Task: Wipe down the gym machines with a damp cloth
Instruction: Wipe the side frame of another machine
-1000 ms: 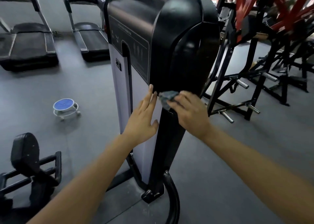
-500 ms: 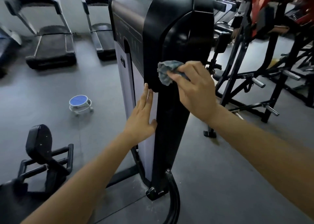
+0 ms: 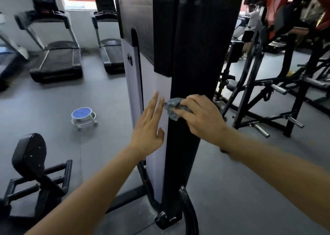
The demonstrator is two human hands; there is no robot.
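At frame centre the left hand [image 3: 150, 126] lies flat, fingers straight, on the pale panel of the machine [image 3: 192, 47]. Just right, the right hand [image 3: 201, 117] grips a bunched grey cloth [image 3: 171, 108] against its black column. Treadmills [image 3: 59, 58] stand upper left.

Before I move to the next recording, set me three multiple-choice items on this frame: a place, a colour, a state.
1. The right hand presses the grey cloth against: A a treadmill belt; B the machine's black column; C the floor.
2. The top of the small stool is: A red; B yellow; C blue.
3. The left hand is: A flat, fingers straight, on the pale panel; B a fist; C gripping a handle.
Answers: B, the cloth is bunched on the column; C, a blue disc on a white frame; A, fingers extended on the panel.
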